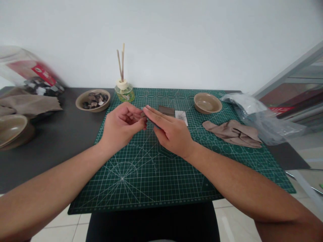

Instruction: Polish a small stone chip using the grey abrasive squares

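Above the middle of the green cutting mat point(176, 188), my two hands meet at their fingertips. My left hand point(119, 122) is closed, pinching a small brownish piece point(143, 114) between thumb and fingers. My right hand point(174, 132) has its fingers held straight and together, with the thumb below, gripping a thin dark flat piece point(156, 127) whose edge shows under them. That flat piece lies close against the small piece; whether they touch is hidden by the fingers. Just behind my right hand lie a dark brown rectangular sheet point(166, 110) and a white square sheet point(181, 116).
A bowl of small dark pieces point(80, 103) and a reed diffuser point(124, 91) stand back left. Another bowl point(208, 104), a brown cloth point(234, 133) and a clear plastic bag point(262, 117) are right. Far left are stacked bowls point(29, 134), another cloth point(32, 103) and a bag point(22, 67).
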Tool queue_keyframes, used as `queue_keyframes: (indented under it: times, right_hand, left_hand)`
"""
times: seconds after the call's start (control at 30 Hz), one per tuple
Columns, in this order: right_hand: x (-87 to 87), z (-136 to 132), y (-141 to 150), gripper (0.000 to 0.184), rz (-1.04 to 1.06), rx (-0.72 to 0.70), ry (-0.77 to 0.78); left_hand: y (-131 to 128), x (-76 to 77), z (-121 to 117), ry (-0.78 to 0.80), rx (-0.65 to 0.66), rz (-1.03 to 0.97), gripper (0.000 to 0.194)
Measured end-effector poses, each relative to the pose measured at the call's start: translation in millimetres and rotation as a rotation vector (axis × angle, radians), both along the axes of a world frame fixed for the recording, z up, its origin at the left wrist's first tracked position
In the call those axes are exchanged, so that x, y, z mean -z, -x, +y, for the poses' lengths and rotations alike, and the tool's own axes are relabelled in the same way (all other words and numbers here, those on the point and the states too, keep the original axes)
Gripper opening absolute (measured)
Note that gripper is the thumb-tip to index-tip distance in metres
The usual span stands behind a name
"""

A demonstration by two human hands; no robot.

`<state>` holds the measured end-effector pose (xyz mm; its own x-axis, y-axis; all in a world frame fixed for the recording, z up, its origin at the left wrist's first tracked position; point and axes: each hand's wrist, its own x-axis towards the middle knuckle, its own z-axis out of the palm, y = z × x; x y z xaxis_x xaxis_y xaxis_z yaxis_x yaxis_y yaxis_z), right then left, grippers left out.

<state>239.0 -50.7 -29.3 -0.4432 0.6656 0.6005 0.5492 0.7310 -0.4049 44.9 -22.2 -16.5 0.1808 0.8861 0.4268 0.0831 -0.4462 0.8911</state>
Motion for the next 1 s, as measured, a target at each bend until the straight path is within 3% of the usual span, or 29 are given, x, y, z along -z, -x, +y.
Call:
queue_keyframes:
  times: [0.33, 0.7, 1.0]
  right_hand:
    - [-2.0, 4.5, -2.3, 0.057, -0.098, -0.037, -0.089]
    - [3.0, -0.7, 0.1, 0.063, 0.001, -0.038, -0.071]
    - [-1.0, -1.5, 0.3, 0.051, -0.044, 0.089, -0.032]
  left_hand:
    - [0.7, -4.2, -4.2, -0.092, -0.116, 0.135, 0.015]
    - [-0.3, -1.2, -6.0, -0.047, -0.101, 0.032, 0.014]
    - [-0.8, -3.5, -5.8, -0.060, -0.084, -0.052, 0.019]
